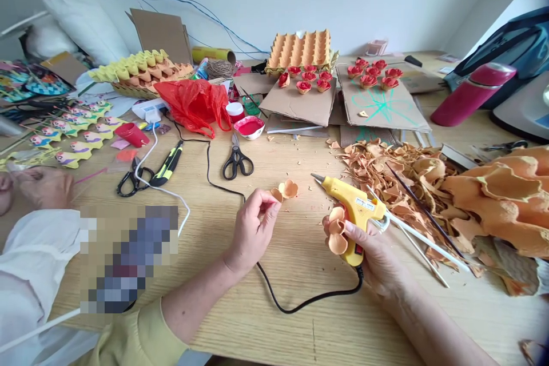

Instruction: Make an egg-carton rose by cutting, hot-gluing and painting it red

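My left hand (pixel 256 226) is closed in a pinch on a small orange carton petal (pixel 277 194) near the middle of the table. Just behind it lies another cupped carton piece (pixel 289 189). With my right hand (pixel 377 251) I hold a yellow glue gun (pixel 355 206), its nozzle pointing to the upper left, and also an orange petal cup (pixel 337 231) between thumb and fingers, against the gun's handle. A black cord runs from the handle across the table.
Black scissors (pixel 237 163) and a dish of red paint (pixel 249 127) lie ahead. Red roses stand on cardboard (pixel 300 106) at the back. Carton scraps (pixel 373 171) and egg cartons (pixel 506 194) fill the right. Another person's sleeve (pixel 38 263) is at the left.
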`<action>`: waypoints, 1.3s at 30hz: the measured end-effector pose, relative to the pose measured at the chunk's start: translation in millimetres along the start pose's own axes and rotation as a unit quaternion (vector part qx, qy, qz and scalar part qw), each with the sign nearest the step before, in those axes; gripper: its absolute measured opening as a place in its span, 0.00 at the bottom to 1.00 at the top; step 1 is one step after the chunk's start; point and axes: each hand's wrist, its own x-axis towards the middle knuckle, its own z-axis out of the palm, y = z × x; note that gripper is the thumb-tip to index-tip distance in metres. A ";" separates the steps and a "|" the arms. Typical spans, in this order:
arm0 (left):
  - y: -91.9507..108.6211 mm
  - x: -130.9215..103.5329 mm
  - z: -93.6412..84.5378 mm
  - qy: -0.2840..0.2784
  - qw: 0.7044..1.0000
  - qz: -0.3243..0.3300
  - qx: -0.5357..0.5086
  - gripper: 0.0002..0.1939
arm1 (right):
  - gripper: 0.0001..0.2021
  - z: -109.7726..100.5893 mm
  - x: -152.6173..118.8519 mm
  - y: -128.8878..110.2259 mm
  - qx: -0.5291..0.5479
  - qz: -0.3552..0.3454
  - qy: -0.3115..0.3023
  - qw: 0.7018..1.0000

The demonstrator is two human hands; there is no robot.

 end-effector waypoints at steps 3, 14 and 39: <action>-1.1 1.5 -4.1 0.015 1.000 -0.019 -0.009 0.12 | 0.17 -2.2 0.3 -1.1 0.002 -0.004 0.009 1.000; 19.2 -15.5 7.7 -0.160 0.976 0.146 0.006 0.32 | 0.18 5.0 0.2 12.9 -0.029 0.027 0.011 0.999; 24.1 -17.8 10.2 -0.137 0.978 0.123 -0.099 0.11 | 0.18 7.8 -0.6 18.3 -0.051 0.021 -0.100 0.993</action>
